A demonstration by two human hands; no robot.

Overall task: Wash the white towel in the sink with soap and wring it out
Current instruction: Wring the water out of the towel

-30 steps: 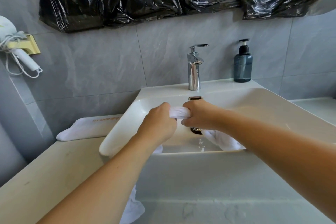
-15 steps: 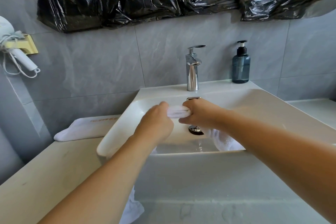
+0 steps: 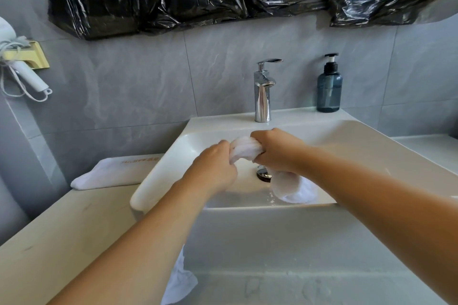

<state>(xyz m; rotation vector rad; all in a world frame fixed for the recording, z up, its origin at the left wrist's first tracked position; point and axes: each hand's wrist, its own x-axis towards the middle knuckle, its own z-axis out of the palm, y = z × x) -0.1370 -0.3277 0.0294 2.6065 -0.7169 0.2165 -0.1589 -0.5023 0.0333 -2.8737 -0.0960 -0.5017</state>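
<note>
Here, over the white ceramic sink (image 3: 366,141), both hands clamped on the bunched white cotton towel (image 3: 245,148), held above the chrome drain plug (image 3: 264,174). Left hand (image 3: 213,168) with fingers curled round the near-left end, right hand (image 3: 276,150) gripping the far-right end; twisted roll stretched left to right between them, hands equally near. Loose tail hanging below the right hand into the basin, another end draped over the front edge. Probably wringing, opposite twists along that axis. Orange lettering on the folded white towel (image 3: 111,173) lying on the pale surface (image 3: 49,230), too small to read. No legible label on the blue-grey pump soap bottle (image 3: 329,89).
</note>
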